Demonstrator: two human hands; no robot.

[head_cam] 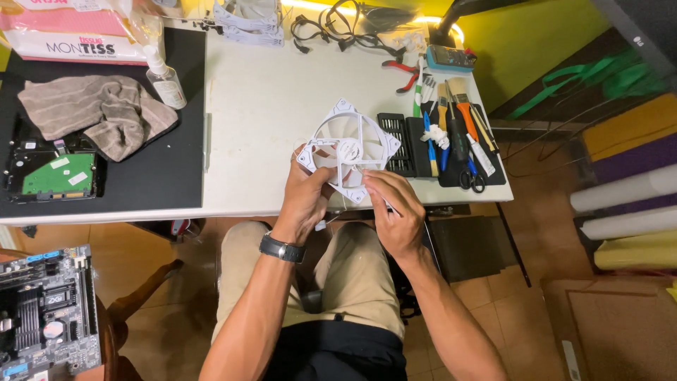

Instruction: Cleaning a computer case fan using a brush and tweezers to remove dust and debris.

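Observation:
A white square computer fan [348, 149] is held tilted above the front edge of the white table [268, 99]. My left hand [305, 197] grips its lower left corner from below; a black watch is on that wrist. My right hand [390, 208] is at the fan's lower right edge, fingers curled around a thin tool whose tip I cannot make out. The fan's blades and centre hub face up toward me.
A black tool tray [451, 152] with brushes, screwdrivers and scissors lies right of the fan. On a black mat [162, 162] at left lie a hard drive [53, 173], a grey cloth [99, 113] and a spray bottle [166, 77]. A motherboard [46, 314] sits at lower left.

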